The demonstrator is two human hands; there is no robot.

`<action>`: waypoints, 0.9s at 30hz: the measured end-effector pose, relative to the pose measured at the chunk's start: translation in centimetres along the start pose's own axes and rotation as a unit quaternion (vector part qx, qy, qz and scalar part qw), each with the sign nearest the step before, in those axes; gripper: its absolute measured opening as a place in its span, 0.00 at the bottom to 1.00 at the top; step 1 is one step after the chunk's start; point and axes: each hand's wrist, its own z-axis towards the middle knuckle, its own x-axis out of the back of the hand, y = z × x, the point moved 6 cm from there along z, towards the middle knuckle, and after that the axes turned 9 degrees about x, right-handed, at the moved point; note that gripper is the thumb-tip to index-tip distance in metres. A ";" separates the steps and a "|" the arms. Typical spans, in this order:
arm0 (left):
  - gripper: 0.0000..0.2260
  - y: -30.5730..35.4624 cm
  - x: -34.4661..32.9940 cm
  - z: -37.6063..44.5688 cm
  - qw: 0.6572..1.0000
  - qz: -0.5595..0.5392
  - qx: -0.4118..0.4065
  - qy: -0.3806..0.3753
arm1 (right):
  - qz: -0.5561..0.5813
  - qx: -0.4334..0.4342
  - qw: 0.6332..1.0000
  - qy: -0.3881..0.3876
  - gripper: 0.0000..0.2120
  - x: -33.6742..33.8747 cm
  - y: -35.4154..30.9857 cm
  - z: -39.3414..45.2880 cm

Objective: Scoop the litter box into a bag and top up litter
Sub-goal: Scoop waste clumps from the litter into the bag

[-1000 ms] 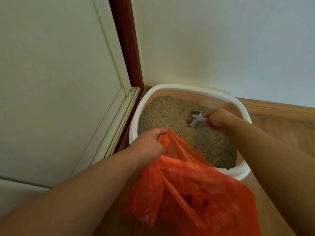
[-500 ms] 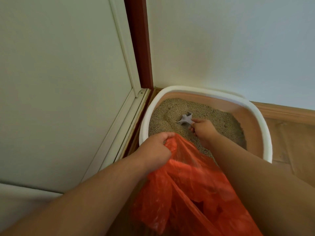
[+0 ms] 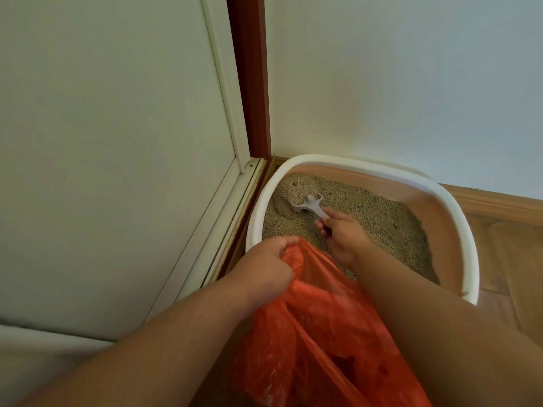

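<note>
A white litter box (image 3: 467,227) sits on the floor in the corner by the wall. It is full of tan litter (image 3: 367,212). The right hand (image 3: 343,233) has its fingers closed around the handle of a small grey scoop (image 3: 308,202), which digs into the litter at the far left. The left hand (image 3: 264,262) grips the edge of an orange bag (image 3: 317,333), just beside the box.
</note>
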 end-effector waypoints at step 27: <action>0.33 3.3 -5.8 -3.8 0.999 0.030 0.000 0.028 | -0.077 0.065 0.993 -0.059 0.12 14.6 -9.0 -15.6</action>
